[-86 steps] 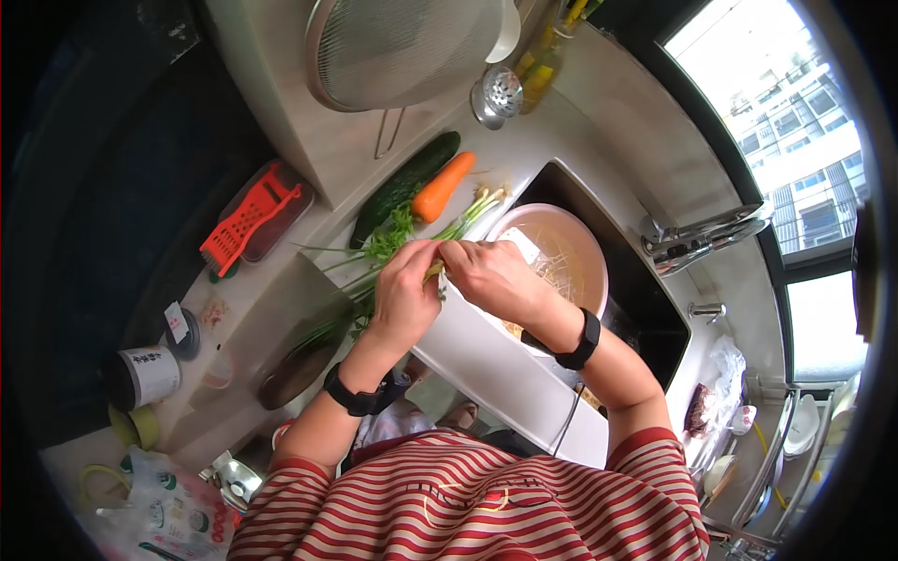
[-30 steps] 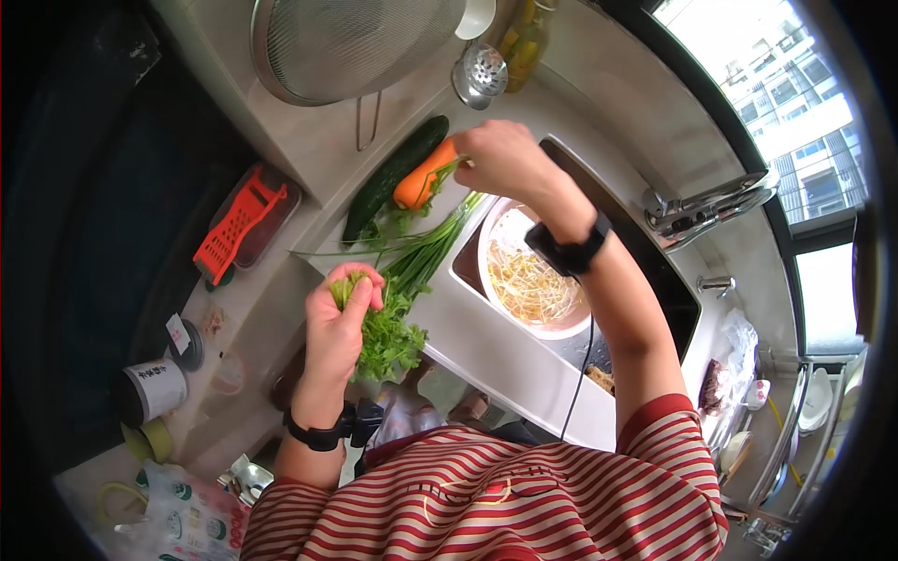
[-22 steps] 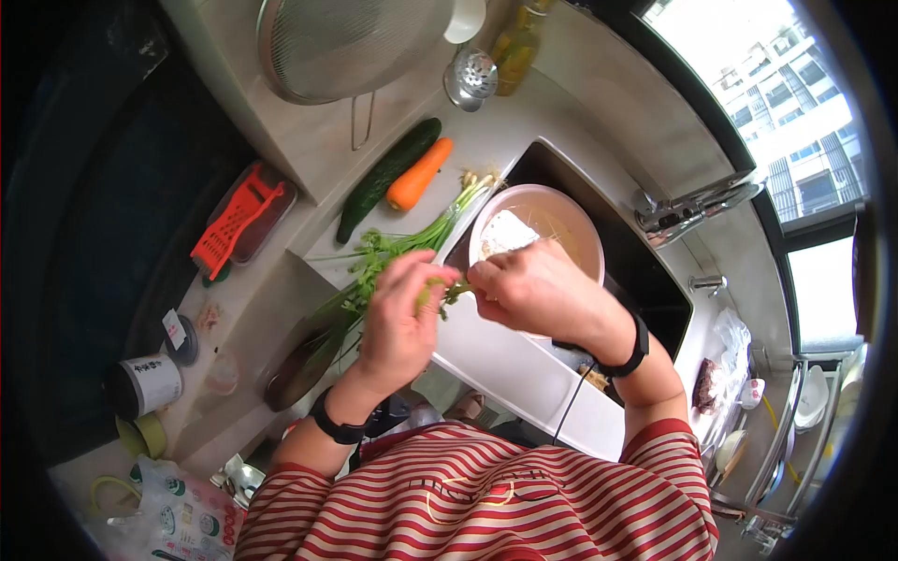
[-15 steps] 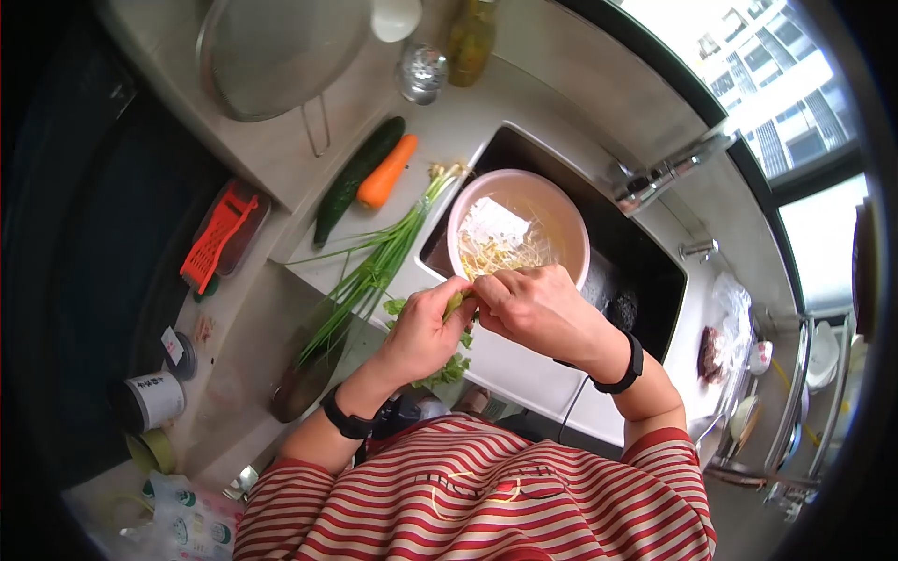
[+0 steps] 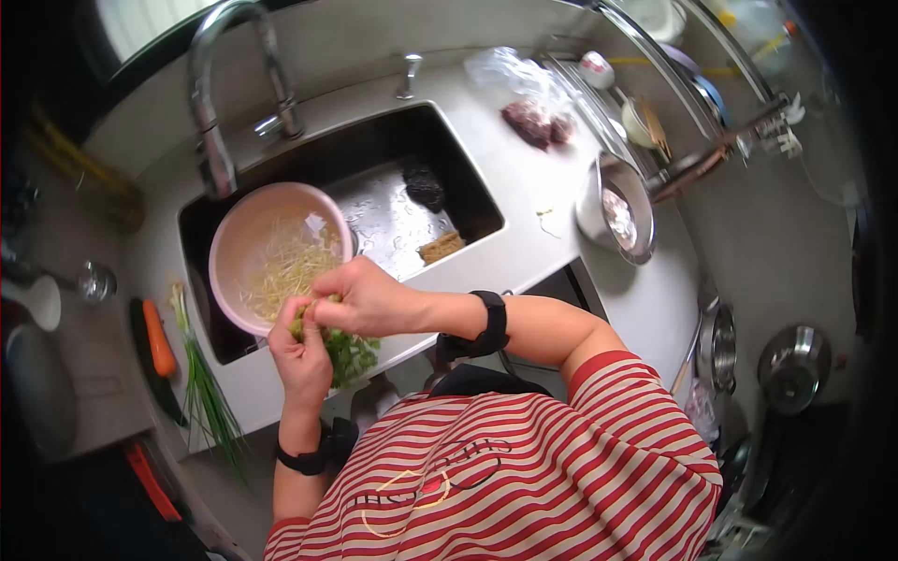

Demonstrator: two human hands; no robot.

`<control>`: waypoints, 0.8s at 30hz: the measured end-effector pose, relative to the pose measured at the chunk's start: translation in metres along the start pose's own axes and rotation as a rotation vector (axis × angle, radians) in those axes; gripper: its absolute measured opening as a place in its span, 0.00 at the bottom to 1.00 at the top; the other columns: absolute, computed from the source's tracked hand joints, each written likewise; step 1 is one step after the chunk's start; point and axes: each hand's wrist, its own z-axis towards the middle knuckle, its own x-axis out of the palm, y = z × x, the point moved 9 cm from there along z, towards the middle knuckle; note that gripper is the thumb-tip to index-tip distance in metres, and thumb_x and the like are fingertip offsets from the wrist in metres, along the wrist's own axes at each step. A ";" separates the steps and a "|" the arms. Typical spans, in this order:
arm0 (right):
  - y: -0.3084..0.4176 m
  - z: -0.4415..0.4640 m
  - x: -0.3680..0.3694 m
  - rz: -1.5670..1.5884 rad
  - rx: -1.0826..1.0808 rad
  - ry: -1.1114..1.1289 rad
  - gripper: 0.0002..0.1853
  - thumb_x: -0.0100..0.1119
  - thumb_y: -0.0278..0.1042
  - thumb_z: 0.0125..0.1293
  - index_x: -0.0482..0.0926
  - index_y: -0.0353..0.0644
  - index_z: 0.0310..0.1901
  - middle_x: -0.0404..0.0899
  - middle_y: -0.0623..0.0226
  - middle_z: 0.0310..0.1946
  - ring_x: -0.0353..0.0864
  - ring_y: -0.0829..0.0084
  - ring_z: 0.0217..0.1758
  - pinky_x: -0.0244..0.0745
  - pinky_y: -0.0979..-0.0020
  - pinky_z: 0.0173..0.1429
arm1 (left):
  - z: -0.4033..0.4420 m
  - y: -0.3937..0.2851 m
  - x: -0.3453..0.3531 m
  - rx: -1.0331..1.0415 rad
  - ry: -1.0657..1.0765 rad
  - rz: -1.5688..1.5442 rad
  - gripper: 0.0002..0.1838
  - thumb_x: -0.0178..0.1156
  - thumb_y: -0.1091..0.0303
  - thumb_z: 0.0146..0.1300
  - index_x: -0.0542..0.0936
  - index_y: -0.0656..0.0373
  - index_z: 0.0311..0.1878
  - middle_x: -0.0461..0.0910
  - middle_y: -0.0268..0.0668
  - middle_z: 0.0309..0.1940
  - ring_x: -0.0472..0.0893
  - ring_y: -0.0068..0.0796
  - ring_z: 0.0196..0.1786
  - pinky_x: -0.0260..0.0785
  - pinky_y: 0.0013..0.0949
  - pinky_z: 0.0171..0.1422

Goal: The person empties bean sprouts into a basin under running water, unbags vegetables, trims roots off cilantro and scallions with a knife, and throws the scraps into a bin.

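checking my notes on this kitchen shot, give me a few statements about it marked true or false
1. The pink basin stands in the sink. True.
2. The carrot floats in the basin. False: the carrot lies on the counter, beside the cucumber.
3. The left hand and right hand are both at the leafy greens. True.
4. The spring onions are gripped in the left hand. False: they lie on the counter, apart from both hands.
5. The brown sponge is outside the basin. True.
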 end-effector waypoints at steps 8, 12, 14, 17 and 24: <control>-0.047 -0.081 -0.093 0.768 0.423 -0.297 0.15 0.50 0.34 0.59 0.67 0.45 0.15 0.59 0.80 0.12 0.51 0.87 0.13 0.46 0.78 0.17 | 0.015 -0.077 0.138 0.772 0.209 0.503 0.19 0.51 0.85 0.32 0.73 0.62 0.34 0.65 0.42 0.23 0.69 0.44 0.27 0.63 0.40 0.30; -0.061 -0.110 -0.112 1.087 0.599 -0.293 0.15 0.46 0.34 0.61 0.63 0.46 0.17 0.56 0.79 0.11 0.48 0.84 0.10 0.44 0.79 0.16 | 0.017 -0.081 0.181 0.921 0.255 0.497 0.17 0.53 0.85 0.36 0.73 0.63 0.35 0.66 0.42 0.23 0.69 0.43 0.27 0.63 0.38 0.29; -0.062 -0.116 -0.132 1.103 0.516 -0.290 0.14 0.46 0.34 0.61 0.64 0.46 0.17 0.56 0.79 0.11 0.48 0.85 0.11 0.45 0.79 0.16 | 0.027 -0.079 0.199 0.834 0.242 0.386 0.13 0.54 0.84 0.43 0.73 0.63 0.35 0.67 0.43 0.23 0.70 0.42 0.26 0.63 0.36 0.29; -0.061 -0.115 -0.180 0.708 0.167 -0.490 0.14 0.49 0.33 0.58 0.69 0.42 0.16 0.64 0.74 0.10 0.57 0.82 0.11 0.53 0.75 0.16 | 0.049 -0.034 0.221 0.270 0.267 0.015 0.03 0.52 0.74 0.65 0.73 0.62 0.34 0.71 0.36 0.20 0.69 0.21 0.23 0.62 0.27 0.28; -0.055 -0.129 -0.250 -0.219 -0.040 -0.770 0.13 0.53 0.30 0.57 0.70 0.34 0.18 0.65 0.63 0.10 0.61 0.84 0.16 0.60 0.75 0.20 | 0.071 -0.030 0.272 0.266 0.332 0.263 0.03 0.50 0.79 0.61 0.73 0.61 0.33 0.72 0.40 0.21 0.72 0.28 0.22 0.64 0.29 0.29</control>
